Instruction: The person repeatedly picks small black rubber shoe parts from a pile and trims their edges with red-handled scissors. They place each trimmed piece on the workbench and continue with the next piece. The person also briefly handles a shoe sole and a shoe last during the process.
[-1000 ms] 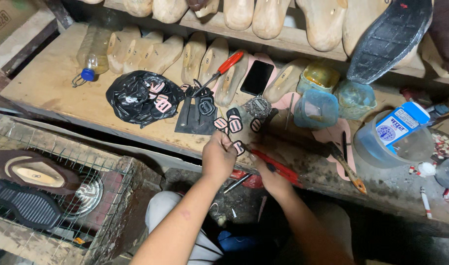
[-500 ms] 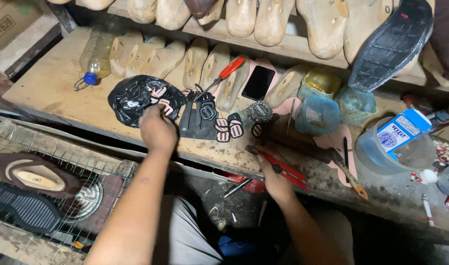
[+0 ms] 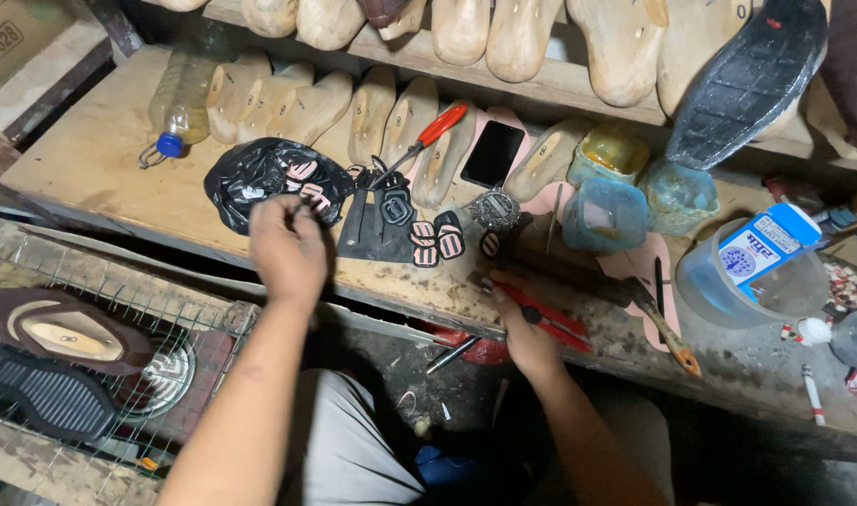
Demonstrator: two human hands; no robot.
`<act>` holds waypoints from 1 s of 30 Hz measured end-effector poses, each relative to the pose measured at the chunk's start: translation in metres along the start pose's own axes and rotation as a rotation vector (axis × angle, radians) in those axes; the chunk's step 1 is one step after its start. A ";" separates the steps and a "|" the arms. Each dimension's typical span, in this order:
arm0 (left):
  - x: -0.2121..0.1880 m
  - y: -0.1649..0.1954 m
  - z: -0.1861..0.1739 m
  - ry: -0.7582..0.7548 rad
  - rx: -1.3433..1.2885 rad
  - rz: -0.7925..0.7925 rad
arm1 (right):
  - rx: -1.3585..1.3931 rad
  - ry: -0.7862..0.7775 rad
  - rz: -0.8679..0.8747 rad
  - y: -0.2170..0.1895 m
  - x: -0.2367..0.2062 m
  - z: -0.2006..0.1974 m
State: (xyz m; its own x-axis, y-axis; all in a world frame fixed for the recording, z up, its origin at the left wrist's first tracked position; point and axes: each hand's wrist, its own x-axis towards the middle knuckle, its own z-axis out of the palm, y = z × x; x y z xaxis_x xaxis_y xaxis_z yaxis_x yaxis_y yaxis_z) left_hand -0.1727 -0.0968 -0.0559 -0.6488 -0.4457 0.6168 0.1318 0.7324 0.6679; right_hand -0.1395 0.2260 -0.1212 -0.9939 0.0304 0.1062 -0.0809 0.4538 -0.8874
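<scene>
Table of worn wood is carrying everything here, and the black plastic bag lying open on it is serving as the landmark. Behind the bag, wooden shoe lasts are lying in a row with their long axes running away from the person, and a clear plastic bottle with a blue cap is lying to the bag's left rear. To the bag's right, a dark flat sheet is lying with several small pink-and-black patches resting just beside it, and a red-handled tool is slanting up behind them. The left hand is hovering at the bag's near right edge, much nearer to it than the other hand is; its fingertips are drawing together over one of the small pink patches lying in the bag's mouth, though whether the grip is clamped on a piece I cannot tell, since the knuckles are hiding the pads. The patches in the bag are lying just ahead of those fingers, away from the person. Well to the bag's right, the right hand is resting at the table's near edge with its fingers curled onto red-handled pliers, whose long axis is running along that edge, away from the bag.
</scene>
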 end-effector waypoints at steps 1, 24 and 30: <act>-0.013 0.010 0.005 -0.058 -0.092 0.024 | 0.208 -0.031 0.022 0.002 0.001 0.002; -0.106 0.085 0.028 -0.571 -0.102 0.122 | 0.206 0.054 -0.307 -0.015 -0.006 0.025; -0.104 0.083 0.030 -0.533 -0.116 0.158 | 0.257 0.041 -0.203 -0.012 -0.006 0.027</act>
State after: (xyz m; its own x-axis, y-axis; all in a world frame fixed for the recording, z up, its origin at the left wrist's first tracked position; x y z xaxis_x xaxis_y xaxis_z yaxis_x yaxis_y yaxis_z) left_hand -0.1168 0.0259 -0.0773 -0.8993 0.0079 0.4373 0.3198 0.6940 0.6450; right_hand -0.1346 0.1960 -0.1229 -0.9521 0.0003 0.3059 -0.2987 0.2145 -0.9299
